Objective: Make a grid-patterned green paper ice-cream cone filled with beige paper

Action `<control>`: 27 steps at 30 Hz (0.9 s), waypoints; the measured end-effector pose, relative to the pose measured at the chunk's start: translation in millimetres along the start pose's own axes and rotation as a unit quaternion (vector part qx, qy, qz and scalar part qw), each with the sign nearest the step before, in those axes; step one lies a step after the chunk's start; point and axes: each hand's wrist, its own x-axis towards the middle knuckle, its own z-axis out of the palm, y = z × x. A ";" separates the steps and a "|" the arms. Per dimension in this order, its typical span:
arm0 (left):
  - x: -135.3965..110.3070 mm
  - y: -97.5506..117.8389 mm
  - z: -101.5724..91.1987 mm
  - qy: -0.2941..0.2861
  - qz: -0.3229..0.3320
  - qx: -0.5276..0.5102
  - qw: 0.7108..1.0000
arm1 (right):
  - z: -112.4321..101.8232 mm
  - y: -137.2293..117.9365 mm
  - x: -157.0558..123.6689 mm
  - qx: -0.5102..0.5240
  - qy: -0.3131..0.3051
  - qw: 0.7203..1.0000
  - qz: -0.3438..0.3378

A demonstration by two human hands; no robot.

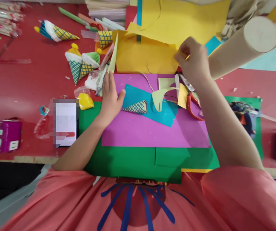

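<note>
My left hand (110,96) lies flat with fingers stretched out on the purple sheet (152,131), its thumb at the edge of a teal sheet (163,114). A small checked paper cone (135,107) lies on the teal sheet just right of that thumb. My right hand (193,59) is reached forward and pinched on the edge of a yellow sheet (145,54) at the back. Red-handled scissors (192,99) lie under my right forearm, beside pale green paper scraps (160,96).
Green sheets (128,160) lie under the purple one on the red table (20,83). Finished paper ice-cream cones (80,65) sit at the back left. A phone (65,123), a purple device (3,134), a cardboard tube (244,43) and a glue gun (245,115) are around.
</note>
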 end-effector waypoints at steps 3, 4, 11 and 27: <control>1.1 -0.4 2.0 0.002 0.002 -0.002 1.000 | -17.8 5.2 6.7 0.108 0.162 0.981 -0.023; 1.4 1.0 1.7 0.005 0.004 -0.005 1.000 | -24.3 7.1 7.9 0.139 0.203 0.969 -0.021; -8.7 40.3 -16.2 0.027 0.128 0.005 0.991 | -52.3 16.1 -52.4 0.261 0.159 0.951 0.056; -11.4 51.4 -44.5 -0.110 0.167 0.120 0.972 | -40.0 33.9 -231.5 0.124 0.093 0.963 0.219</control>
